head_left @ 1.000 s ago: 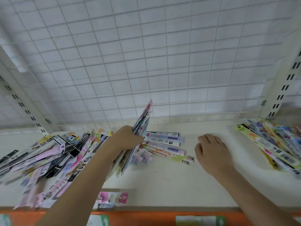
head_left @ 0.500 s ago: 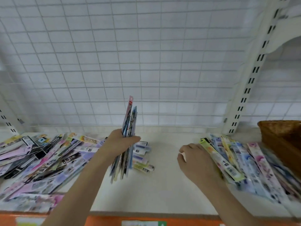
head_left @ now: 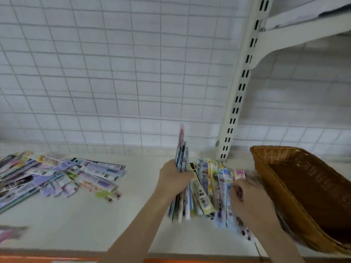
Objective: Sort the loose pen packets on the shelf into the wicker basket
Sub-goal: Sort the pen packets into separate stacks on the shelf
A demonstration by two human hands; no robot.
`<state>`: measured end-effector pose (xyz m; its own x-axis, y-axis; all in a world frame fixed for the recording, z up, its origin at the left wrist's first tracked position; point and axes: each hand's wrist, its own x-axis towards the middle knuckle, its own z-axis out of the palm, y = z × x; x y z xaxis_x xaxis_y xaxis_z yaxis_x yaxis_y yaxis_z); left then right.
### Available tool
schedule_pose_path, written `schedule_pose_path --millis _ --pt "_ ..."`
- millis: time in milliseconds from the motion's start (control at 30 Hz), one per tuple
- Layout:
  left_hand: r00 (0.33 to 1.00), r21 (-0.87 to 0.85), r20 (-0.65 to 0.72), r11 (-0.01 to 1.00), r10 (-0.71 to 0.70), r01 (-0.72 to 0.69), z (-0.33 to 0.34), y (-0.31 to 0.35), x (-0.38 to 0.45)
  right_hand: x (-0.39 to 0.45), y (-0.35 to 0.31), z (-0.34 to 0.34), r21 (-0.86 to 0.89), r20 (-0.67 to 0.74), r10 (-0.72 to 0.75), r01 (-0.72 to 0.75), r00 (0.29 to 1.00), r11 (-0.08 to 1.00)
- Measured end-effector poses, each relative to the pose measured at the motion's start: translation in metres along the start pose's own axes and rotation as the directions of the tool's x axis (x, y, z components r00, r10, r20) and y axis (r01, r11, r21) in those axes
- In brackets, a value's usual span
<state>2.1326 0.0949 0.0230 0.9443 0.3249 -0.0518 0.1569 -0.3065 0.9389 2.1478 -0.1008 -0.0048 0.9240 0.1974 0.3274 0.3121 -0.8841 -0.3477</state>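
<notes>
No words, brands or numbers can be read. The pen packets (head_left: 204, 186) carry printing and barcodes, but all of it is too blurred to make out.

Woven wicker basket (head_left: 281, 179); seemingly glossy packets (head_left: 98, 175).

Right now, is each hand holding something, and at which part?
The left hand grips an upright bundle of colourful pen packets around its middle. The right hand rests curled on the flat packet pile; whether it grips any cannot be told.
</notes>
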Motion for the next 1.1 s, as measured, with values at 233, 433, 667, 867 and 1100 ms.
schedule_pose_path --millis 233,433,667,867,1100 --pt "0.866 -0.206 -0.396 0.89 0.304 -0.406 -0.009 0.023 -0.023 0.004 0.007 0.012 0.052 -0.061 -0.057 0.06 0.997 0.997" --pt "0.965 -0.113 -0.252 0.989 0.068 -0.099 0.013 -0.026 -0.018 0.005 0.011 0.018 0.065 -0.103 -0.072 0.079 0.992 0.995" --pt "0.963 0.13 -0.14 0.96 -0.23 0.248 0.009 -0.014 -0.005 0.009 0.014 0.016 0.085 -0.046 -0.046 0.05 0.998 0.995" --pt "0.969 0.401 -0.074 0.882 -0.237 0.247 0.02 0.011 -0.005 0.01 0.013 0.013 0.075 -0.008 -0.051 0.051 0.999 0.996" --pt "0.972 0.512 0.031 0.839 -0.232 0.183 0.011 0.022 -0.011 0.016 0.003 0.007 0.07 -0.02 -0.058 0.06 0.998 0.996"
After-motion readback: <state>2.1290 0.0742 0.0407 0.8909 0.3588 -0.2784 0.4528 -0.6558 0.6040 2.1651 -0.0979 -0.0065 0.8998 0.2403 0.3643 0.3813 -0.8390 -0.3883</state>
